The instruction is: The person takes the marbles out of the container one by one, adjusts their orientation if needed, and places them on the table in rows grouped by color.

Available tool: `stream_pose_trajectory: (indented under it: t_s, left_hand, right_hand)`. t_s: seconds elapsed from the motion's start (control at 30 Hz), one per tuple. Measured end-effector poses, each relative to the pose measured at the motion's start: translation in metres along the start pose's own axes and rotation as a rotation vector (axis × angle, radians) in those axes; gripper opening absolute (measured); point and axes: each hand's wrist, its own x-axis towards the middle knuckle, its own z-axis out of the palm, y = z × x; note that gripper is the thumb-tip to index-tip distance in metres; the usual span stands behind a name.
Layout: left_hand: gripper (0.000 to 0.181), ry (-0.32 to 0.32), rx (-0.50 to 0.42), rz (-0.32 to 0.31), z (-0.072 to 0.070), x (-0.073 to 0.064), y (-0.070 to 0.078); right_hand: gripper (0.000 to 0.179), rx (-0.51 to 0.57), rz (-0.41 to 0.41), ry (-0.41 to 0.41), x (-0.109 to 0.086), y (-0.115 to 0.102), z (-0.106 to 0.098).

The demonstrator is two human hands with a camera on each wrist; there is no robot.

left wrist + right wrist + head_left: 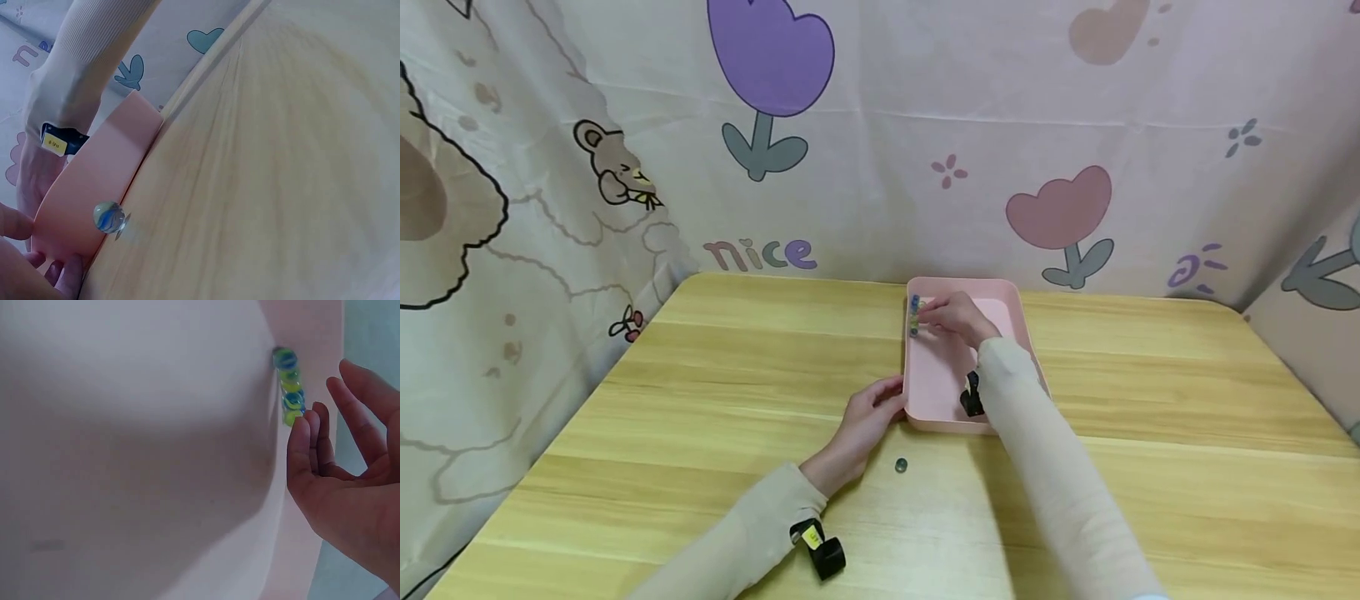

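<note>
In the head view a shallow pink tray (pixel 947 379) lies on the table. Several blue, green and yellow glass marbles (pixel 291 387) form a row along its left wall. My right hand (pixel 958 317) reaches inside; in the right wrist view its fingertips (pixel 299 431) are at the row's end, thumb and fingers apart, with no marble seen between them. The left hand (pixel 865 421) holds the tray's near left corner, thumb at the rim and fingers low against the outer wall. A clear marble with a blue swirl (pixel 109 217) sits on the table outside the near wall.
The wooden table (pixel 760 333) extends on both sides of the tray. Behind it hangs a printed cloth (pixel 887 167). Black wrist cameras (pixel 822 552) are strapped over the long pale sleeves (pixel 1067 467).
</note>
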Motion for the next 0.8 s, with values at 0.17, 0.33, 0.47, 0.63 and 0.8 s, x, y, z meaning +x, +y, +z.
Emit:
stream_pose_trajectory:
  t_s: [0.17, 0.33, 0.47, 0.63, 0.8]
  left_hand:
    - [0.039, -0.001, -0.005, 0.002, 0.001, 0.001, -0.002]
    - [0.039, 0.007, -0.012, 0.01, 0.001, 0.003, -0.002]
    - [0.039, 0.012, -0.006, 0.009, 0.001, 0.003, -0.002]
    - [0.039, 0.004, -0.001, 0.013, 0.0, 0.002, -0.002]
    - [0.039, 0.004, -0.006, 0.01, 0.001, 0.002, -0.001]
  right_hand:
    - [0.026, -0.054, 0.006, 0.008, 0.003, 0.006, 0.003]
    - [0.027, -0.094, 0.003, 0.007, 0.004, 0.011, 0.003]
    - [0.027, -0.158, -0.031, -0.012, 0.006, 0.015, 0.005]
    - [0.024, -0.206, -0.067, 0.002, 0.009, 0.017, 0.006]
    - [0.023, -0.228, -0.066, 0.006, 0.009, 0.017, 0.009]
